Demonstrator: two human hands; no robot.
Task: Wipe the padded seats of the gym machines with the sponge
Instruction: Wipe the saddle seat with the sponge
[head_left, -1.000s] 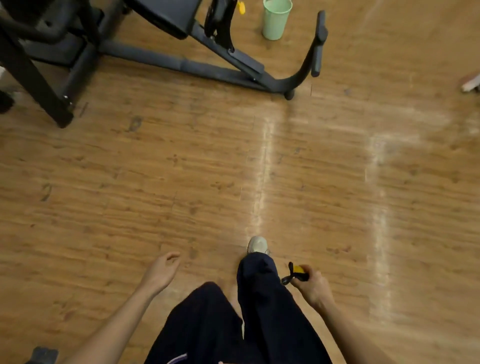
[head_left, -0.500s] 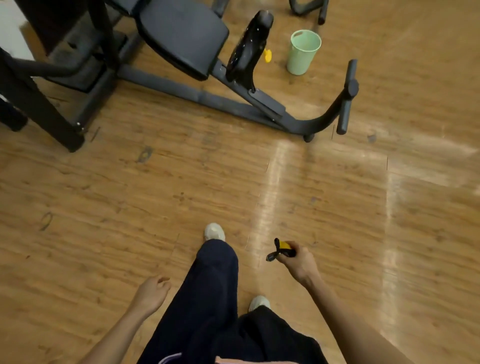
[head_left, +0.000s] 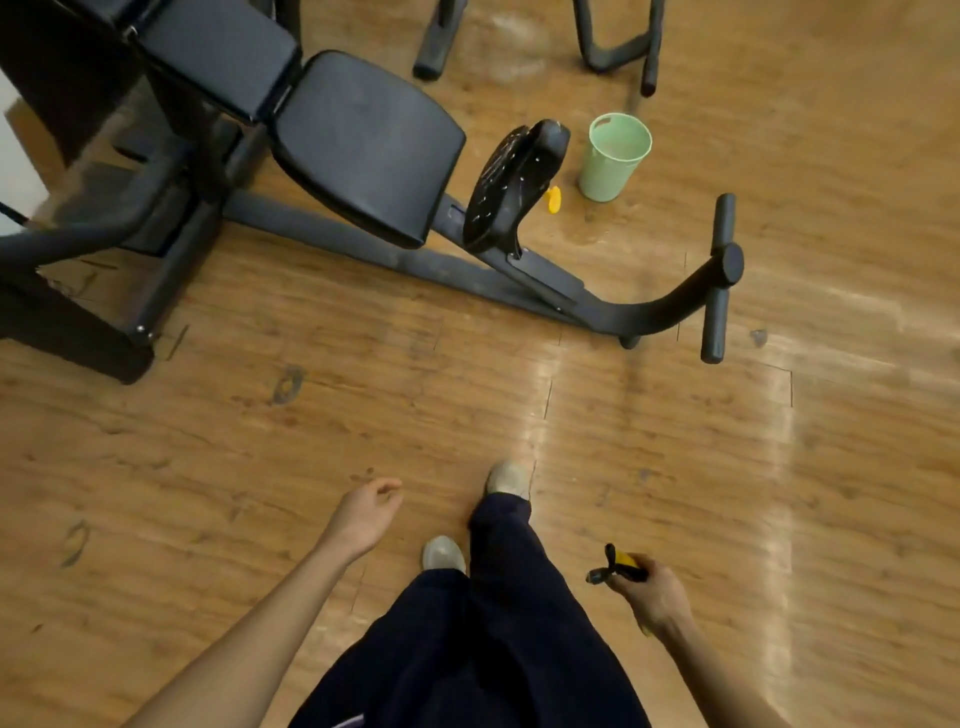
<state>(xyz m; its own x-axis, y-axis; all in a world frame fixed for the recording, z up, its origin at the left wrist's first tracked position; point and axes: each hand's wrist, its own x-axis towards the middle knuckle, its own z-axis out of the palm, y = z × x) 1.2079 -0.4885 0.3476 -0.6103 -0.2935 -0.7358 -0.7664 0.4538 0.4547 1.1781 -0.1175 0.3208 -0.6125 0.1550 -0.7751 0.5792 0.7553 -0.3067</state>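
Head view: a person stands on a wooden floor (head_left: 675, 441), well apart from a gym machine's black padded seat (head_left: 363, 150). The right hand (head_left: 652, 597) grips a yellow-and-black sponge (head_left: 623, 566); the left hand (head_left: 363, 514) hangs loosely curled, empty. This seat appears not yet wiped.

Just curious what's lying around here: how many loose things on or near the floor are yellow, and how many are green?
Yellow: 2, the yellow-and-black sponge gripped in the right hand, and a small yellow object on the floor beside the bucket.
Green: 1, the pale green bucket.
Total: 3
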